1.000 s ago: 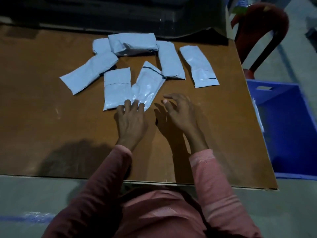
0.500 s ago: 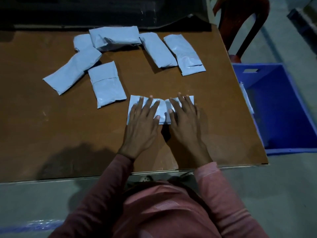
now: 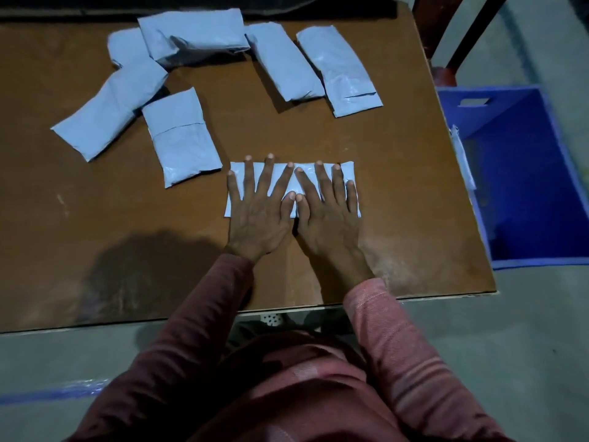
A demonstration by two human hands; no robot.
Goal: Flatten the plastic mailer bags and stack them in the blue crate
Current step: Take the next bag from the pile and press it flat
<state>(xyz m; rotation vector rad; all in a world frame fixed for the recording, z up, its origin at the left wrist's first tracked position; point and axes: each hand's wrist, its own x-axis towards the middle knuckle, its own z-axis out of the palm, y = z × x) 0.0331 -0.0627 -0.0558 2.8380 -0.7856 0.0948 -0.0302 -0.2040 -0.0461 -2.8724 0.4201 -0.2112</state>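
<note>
mailer [image 3: 348, 170]: thin, light, limp, likely slippery; pinch an edge
left hand [image 3: 259, 215]: flat, fingers spread, pressing it
right hand [image 3: 328, 215]: same

7 pale blue-grey mailer bags [image 3: 183, 135] on brown table [image 3: 95, 202], deep blue crate [image 3: 535, 193] right of table, dusty-pink sleeves [image 3: 398, 362] with paler stripes, grey floor [image 3: 510, 346] around table

The blue crate [image 3: 510, 102] runs off right — chair [image 3: 442, 76] cropped above.

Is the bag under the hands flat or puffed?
Flat: the bag lies level on the table, left hand and right hand pressing it palms down.
</note>
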